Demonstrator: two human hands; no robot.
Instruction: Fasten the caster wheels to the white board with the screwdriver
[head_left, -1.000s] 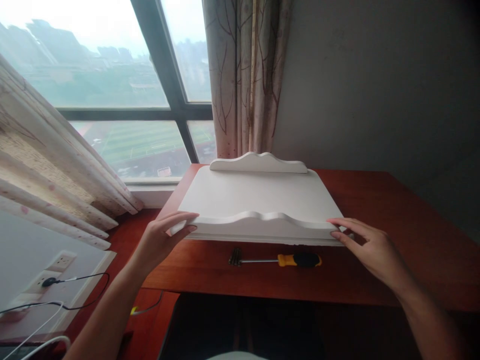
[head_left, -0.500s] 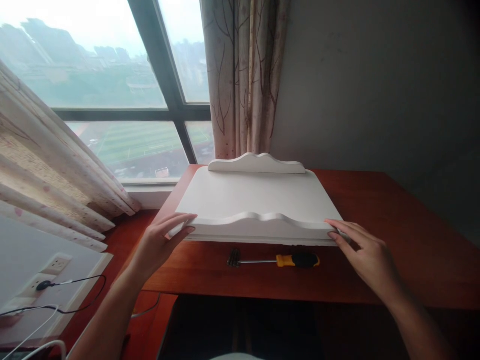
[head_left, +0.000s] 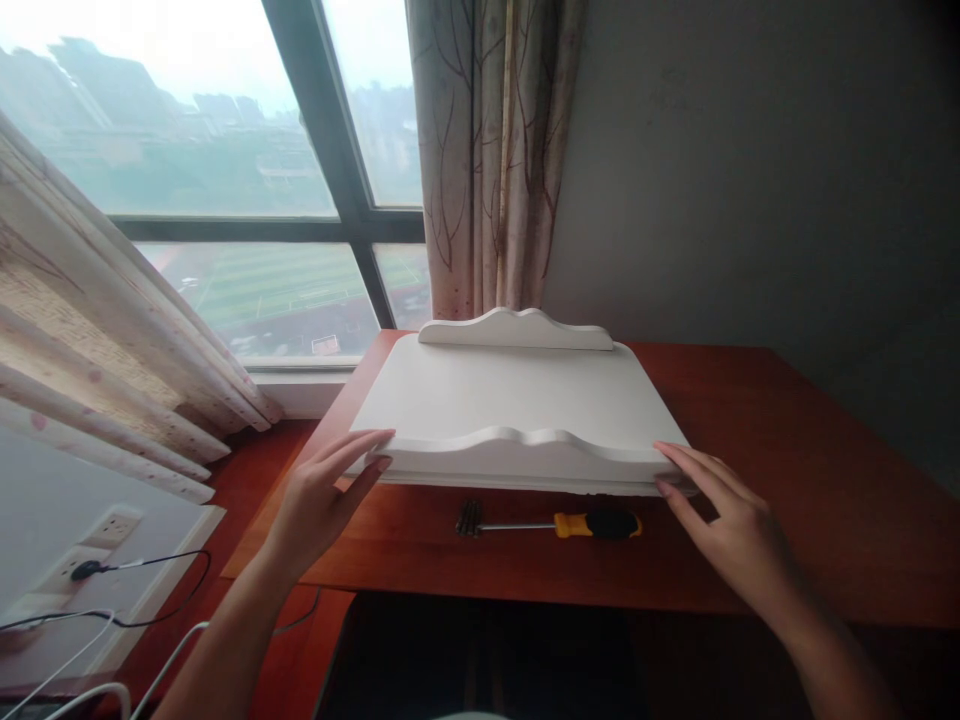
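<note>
A white wooden panel [head_left: 517,400] with a wavy rail along its near and far edges lies flat on a red-brown desk [head_left: 787,450]. My left hand [head_left: 319,500] rests against the panel's near left corner, fingers stretched out, index finger on top and thumb just below the edge. At the near right corner, my right hand [head_left: 727,520] lies with its fingers straight along the end of the near rail. Neither hand is wrapped around anything. A screwdriver [head_left: 562,523] with a yellow and black handle lies on the desk just in front of the panel, between my hands.
A window [head_left: 247,200] and patterned curtains [head_left: 487,150] stand behind the desk, with a grey wall to the right. At lower left, a wall socket [head_left: 112,525] holds a plug, and cables [head_left: 90,620] trail from it. A dark gap opens under the desk's front edge.
My left fingers have straightened and slid a little off the panel's corner. My right hand has shifted slightly along the right corner. The panel and screwdriver stay put.
</note>
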